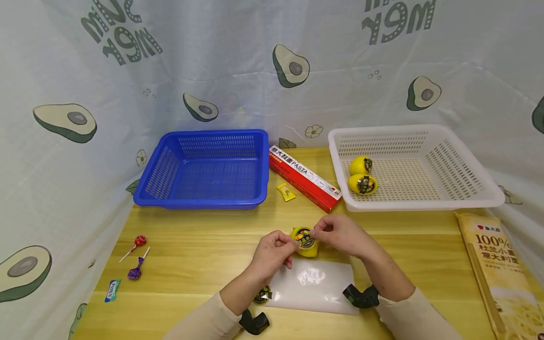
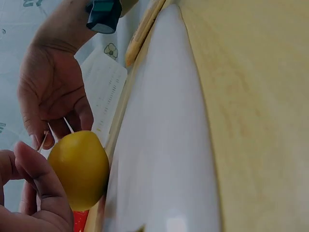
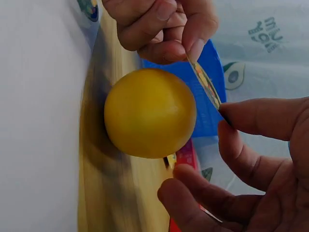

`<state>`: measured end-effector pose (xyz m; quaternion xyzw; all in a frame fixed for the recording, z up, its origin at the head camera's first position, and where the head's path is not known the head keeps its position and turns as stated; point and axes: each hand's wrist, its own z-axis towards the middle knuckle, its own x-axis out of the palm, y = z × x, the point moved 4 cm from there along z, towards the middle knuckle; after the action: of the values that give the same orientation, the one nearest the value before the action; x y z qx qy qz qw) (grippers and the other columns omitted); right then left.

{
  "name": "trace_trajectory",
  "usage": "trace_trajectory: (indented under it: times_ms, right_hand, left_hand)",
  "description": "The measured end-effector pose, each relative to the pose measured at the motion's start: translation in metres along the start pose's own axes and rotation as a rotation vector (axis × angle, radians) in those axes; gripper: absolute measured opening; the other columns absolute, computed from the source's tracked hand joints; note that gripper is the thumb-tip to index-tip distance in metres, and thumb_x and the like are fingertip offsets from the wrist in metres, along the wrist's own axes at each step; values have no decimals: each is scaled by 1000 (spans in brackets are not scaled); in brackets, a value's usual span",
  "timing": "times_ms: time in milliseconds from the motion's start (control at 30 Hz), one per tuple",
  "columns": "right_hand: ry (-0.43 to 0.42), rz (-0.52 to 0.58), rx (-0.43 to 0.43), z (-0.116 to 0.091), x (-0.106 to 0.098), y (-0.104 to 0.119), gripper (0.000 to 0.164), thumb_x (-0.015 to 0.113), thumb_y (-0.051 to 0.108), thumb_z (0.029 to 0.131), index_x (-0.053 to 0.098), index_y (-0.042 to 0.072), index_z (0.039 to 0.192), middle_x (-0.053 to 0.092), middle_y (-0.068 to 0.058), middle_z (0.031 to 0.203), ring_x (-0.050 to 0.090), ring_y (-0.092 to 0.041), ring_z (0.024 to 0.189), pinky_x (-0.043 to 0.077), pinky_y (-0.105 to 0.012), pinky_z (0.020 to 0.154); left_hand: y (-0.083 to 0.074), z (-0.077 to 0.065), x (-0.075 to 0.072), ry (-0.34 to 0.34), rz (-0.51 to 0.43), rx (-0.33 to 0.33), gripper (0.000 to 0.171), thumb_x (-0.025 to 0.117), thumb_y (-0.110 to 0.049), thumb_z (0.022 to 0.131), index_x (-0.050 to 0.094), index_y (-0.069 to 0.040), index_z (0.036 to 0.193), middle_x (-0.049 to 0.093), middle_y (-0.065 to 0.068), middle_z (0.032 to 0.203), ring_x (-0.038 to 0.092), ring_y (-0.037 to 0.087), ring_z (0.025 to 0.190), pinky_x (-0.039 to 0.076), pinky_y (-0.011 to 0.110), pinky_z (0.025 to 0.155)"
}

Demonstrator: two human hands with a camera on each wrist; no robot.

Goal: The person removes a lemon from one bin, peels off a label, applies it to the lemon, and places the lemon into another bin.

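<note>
A yellow lemon (image 1: 310, 251) lies on the wooden table, its plain skin facing both wrist cameras. Just off it, a round dark sticker (image 1: 304, 237) with fruit pictures is stretched between two hands. My left hand (image 1: 272, 250) pinches one edge of the sticker between thumb and forefinger. The opposite edge is pinched by my right hand (image 1: 340, 233), whose other fingers (image 3: 193, 193) are spread apart in the right wrist view. Edge-on there, the sticker (image 3: 205, 84) stands apart from the lemon (image 3: 149, 113). Below the hands lies a glossy white sheet (image 1: 312, 288) with another round sticker (image 1: 262, 295) at its left end.
A blue basket (image 1: 199, 206) stands at the back left. The white basket (image 1: 420, 205) at the back right holds two stickered lemons (image 1: 362, 184). Between them are a red pasta box (image 1: 303, 178) and a yellow candy (image 1: 286, 191). Lollipops (image 1: 135, 272) lie left, a pasta bag (image 1: 501, 274) right.
</note>
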<state>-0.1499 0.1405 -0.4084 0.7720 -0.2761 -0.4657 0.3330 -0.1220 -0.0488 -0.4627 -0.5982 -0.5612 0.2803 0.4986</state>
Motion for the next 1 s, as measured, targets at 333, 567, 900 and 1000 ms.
trace_trajectory:
  times_ms: [333,567,900,1000]
  right_hand:
    - [19,-3,33,7,7,-6,22,69,26,96,68,7,85,53,1,72,48,-17,68,37,-25,57]
    - [48,40,49,7,10,-7,23,68,25,97,66,4,87,59,-2,77,52,-17,71,44,-27,61]
    - [56,55,67,8,12,-8,23,69,25,97,65,4,88,62,-4,82,53,-17,72,48,-27,63]
    - [57,58,67,9,12,-8,22,69,24,97,65,4,88,63,-4,83,55,-17,73,50,-27,64]
  left_hand:
    - [5,3,-3,30,-32,-47,10,68,-4,89,58,-8,86,70,-3,75,54,5,54,50,19,52]
    - [5,3,-4,37,-45,-84,10,67,-6,90,58,-8,86,70,-4,75,53,5,55,50,18,53]
    - [8,5,-5,54,-62,-111,9,67,-7,92,59,-8,87,69,-4,76,53,5,55,50,19,54]
    - [9,6,-5,59,-71,-118,9,66,-7,92,59,-7,87,69,-3,77,55,5,56,52,19,56]
